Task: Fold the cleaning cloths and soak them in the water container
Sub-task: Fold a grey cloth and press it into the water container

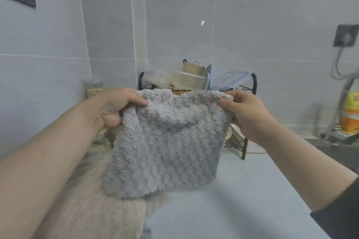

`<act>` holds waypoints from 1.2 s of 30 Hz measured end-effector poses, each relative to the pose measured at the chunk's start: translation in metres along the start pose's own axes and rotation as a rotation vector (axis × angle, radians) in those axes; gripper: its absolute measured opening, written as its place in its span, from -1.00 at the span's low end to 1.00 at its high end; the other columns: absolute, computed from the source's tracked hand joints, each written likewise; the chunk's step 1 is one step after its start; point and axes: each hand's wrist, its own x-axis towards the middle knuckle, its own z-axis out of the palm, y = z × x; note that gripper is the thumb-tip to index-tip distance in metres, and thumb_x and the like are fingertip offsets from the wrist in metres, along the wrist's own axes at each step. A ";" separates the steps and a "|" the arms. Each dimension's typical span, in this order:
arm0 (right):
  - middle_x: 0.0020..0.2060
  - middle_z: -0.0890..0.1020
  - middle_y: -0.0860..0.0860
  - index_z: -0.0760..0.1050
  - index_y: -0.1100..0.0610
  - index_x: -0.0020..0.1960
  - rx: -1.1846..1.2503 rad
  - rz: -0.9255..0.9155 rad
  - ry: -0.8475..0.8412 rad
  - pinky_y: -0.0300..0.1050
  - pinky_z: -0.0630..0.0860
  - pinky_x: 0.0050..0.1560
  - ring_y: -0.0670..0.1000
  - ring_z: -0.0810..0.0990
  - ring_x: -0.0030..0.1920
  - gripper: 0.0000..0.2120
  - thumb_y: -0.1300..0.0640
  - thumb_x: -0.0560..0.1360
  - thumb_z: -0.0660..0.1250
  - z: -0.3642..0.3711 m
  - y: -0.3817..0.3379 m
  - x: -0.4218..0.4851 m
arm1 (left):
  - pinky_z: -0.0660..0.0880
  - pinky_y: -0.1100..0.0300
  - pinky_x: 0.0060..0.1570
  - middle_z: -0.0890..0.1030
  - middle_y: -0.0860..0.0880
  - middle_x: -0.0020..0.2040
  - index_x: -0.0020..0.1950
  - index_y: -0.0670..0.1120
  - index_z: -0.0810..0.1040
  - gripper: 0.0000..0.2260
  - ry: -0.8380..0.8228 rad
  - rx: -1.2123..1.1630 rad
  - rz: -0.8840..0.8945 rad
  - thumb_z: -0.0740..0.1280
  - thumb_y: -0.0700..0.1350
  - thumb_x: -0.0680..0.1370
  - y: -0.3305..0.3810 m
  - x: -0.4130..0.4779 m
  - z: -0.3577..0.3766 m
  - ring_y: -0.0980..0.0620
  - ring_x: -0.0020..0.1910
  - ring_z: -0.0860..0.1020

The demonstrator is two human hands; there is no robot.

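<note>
At the near left a beige cloth [93, 209] lay flat on the bench [242, 190], partly under the person's left forearm. Above it the left hand [114, 106] pinched the top left corner of a grey cloth [165, 147], its fingers [139, 101] clamped on the fluffy edge. The grey cloth hung between the two hands, its top edge running left to right and sagging a little in the middle, its lower edge down near the bench. The right hand [246, 114] held the opposite top corner, its fingers [225, 105] likewise closed on the fabric. Each hand had its own corner, so neither was nearer; a fold would likely bring those two corners together across the middle. Behind stood a black wire rack [250, 83], and at the far right a sink [334, 147]. No water container could be made out.
</note>
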 end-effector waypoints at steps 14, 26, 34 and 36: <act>-0.53 0.53 0.00 0.51 0.20 -0.13 -0.152 0.182 0.084 -0.28 0.38 -0.53 -0.08 0.46 -0.56 -0.93 0.32 0.49 0.34 -0.116 -0.023 -0.033 | 0.53 0.00 0.02 0.60 -0.20 -0.16 -0.01 -0.20 0.52 -0.81 -0.141 -0.008 -0.251 0.16 -0.19 0.52 -0.023 0.002 0.094 -0.12 -0.18 0.58; -0.38 0.54 0.04 0.53 0.13 -0.23 -0.693 0.226 0.130 -0.14 0.50 -0.31 0.03 0.51 -0.36 -0.87 0.31 0.44 0.32 -0.143 0.134 -0.005 | 0.45 0.18 -0.12 0.60 -0.04 -0.09 -0.02 -0.06 0.56 -0.86 -0.002 0.764 0.051 0.44 -0.14 0.46 -0.144 0.102 0.121 -0.01 -0.11 0.54; -0.32 0.53 -0.01 0.56 0.16 -0.17 -0.915 0.168 0.072 -0.23 0.38 -0.38 0.01 0.48 -0.30 -0.98 0.24 0.40 0.38 -0.156 0.162 0.027 | 0.50 0.16 -0.13 0.61 0.01 -0.22 -0.30 0.07 0.51 -0.76 0.067 0.984 0.238 0.39 -0.26 0.43 -0.167 0.142 0.112 -0.01 -0.17 0.57; -0.35 0.52 -0.01 0.58 0.18 -0.16 -0.906 0.162 0.063 -0.24 0.37 -0.38 -0.01 0.47 -0.31 -0.96 0.22 0.40 0.42 -0.158 0.164 0.031 | 0.51 0.14 -0.09 0.62 0.04 -0.24 -0.34 0.11 0.52 -0.74 0.087 1.002 0.268 0.46 -0.24 0.39 -0.170 0.143 0.107 0.01 -0.18 0.59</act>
